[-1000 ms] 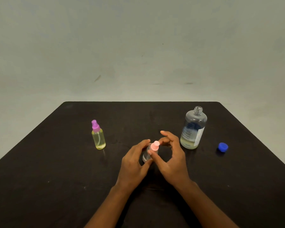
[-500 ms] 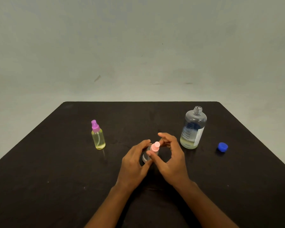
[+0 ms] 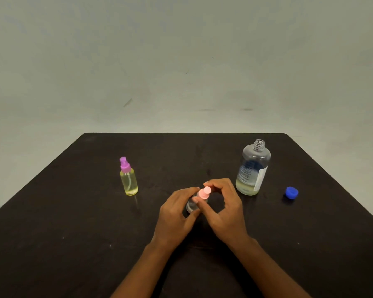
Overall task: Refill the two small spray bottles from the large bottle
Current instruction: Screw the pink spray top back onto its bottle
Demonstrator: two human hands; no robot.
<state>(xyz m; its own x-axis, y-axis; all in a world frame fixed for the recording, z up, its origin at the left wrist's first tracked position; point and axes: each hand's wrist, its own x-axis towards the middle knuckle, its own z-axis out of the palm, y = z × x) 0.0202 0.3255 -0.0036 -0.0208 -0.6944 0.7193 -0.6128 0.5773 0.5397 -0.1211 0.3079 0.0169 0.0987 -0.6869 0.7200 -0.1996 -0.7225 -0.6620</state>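
A small clear spray bottle (image 3: 191,204) stands at the table's middle, mostly hidden by my hands. My left hand (image 3: 174,216) grips its body. My right hand (image 3: 225,211) pinches its pink spray top (image 3: 204,192) between thumb and fingers. A second small spray bottle (image 3: 129,179) with a purple top, full of yellow liquid, stands upright to the left. The large clear bottle (image 3: 253,167), uncapped, stands at the right with a little yellowish liquid at its bottom.
A blue cap (image 3: 291,192) lies on the black table (image 3: 73,233) to the right of the large bottle. A plain pale wall rises behind the table's far edge.
My right hand's fingers have shifted around the pink top, curling closer over it. The left hand and the other bottles have stayed in place.
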